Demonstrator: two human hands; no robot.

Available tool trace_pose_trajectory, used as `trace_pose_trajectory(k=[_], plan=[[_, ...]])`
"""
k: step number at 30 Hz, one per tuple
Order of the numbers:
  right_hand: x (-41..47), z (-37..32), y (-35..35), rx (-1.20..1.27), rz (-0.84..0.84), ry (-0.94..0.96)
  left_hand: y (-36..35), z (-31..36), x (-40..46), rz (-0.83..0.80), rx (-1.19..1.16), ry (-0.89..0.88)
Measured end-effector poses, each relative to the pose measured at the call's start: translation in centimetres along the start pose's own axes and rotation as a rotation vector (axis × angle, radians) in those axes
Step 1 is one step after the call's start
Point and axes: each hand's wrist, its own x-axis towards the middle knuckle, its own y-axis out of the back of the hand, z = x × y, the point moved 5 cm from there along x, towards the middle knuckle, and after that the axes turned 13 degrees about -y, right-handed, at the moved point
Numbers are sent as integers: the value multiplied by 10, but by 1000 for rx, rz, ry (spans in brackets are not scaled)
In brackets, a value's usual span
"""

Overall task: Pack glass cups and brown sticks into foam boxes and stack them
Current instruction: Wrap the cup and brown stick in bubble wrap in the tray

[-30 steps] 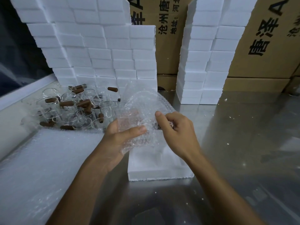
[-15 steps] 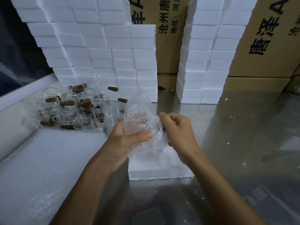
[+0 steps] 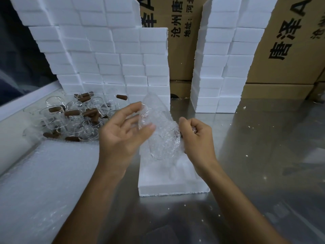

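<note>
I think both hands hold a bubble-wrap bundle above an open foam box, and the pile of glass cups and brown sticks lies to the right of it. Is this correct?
Not quite. In the head view the pile of glass cups and brown sticks lies to the left of the open foam box, not the right. Both the left hand and right hand do hold the bubble-wrap bundle above it.

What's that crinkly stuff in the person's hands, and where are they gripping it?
A bubble wrap bundle: the left hand touches its upper left edge with thumb and fingertips, the right hand clutches its right side.
</note>
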Motion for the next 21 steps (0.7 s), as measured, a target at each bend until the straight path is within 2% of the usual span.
trace_pose_trajectory(k=[4, 7, 10, 12, 16, 21], plan=[[-2, -4, 1, -3, 31, 57, -10, 0, -5, -215, 177, -65], [-3, -6, 3, -7, 64, 88, -20, -1, -11, -409, 451, -107], [-4, -6, 4, -6, 73, 120, -28, 3, -14, -521, 662, -203], [-5, -6, 4, -8, 83, 133, -30, 7, -14, -538, 740, -258], [-7, -11, 3, -5, 106, 183, -29, 12, -16, -443, 872, -335], [-13, -19, 0, -11, 87, 267, -28, 6, -16, -512, 931, -238]])
